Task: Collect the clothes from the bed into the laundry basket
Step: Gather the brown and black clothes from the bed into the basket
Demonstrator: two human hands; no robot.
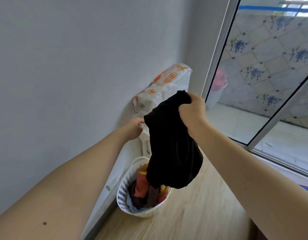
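A black garment (172,146) hangs from my right hand (193,111), which grips its top edge in a fist. Its lower end dangles just above the white perforated laundry basket (122,194) on the wooden floor. Inside the basket lie several clothes (142,189) in orange, maroon, yellow and blue. My left hand (135,127) reaches forward to the garment's left edge, with its fingertips at the cloth; the frame does not show whether it grips. The bed is out of view.
A white plastic bag with orange print (167,84) leans in the corner against the white wall. A sliding glass door (264,75) stands on the right, with a tiled balcony behind it. Wooden floor (201,205) spreads around the basket.
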